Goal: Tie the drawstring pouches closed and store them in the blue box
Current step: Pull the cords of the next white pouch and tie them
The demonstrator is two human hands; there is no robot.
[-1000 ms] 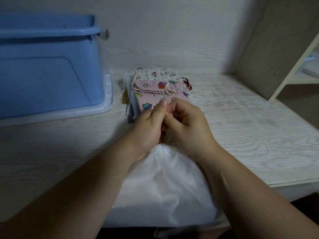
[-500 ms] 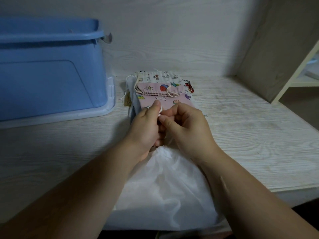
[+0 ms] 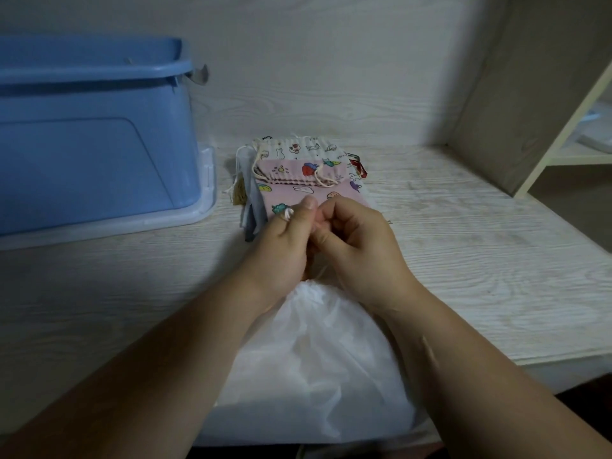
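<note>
White pouch (image 3: 308, 352) lies on the desk (image 3: 480, 276), its cord (image 3: 287, 214) pinched by left grip (image 3: 281, 246) and right grip (image 3: 357, 246).

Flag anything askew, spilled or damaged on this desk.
Nothing is spilled or damaged. The white pouch appears to hang over the front edge of the desk, and the stack of printed pouches is fanned unevenly on its left, a tassel and cords sticking out.

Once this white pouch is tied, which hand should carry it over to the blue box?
Probably the left hand: the blue box stands on its side, and it pinches the white pouch's cord. The right hand would have to cross over.
</note>
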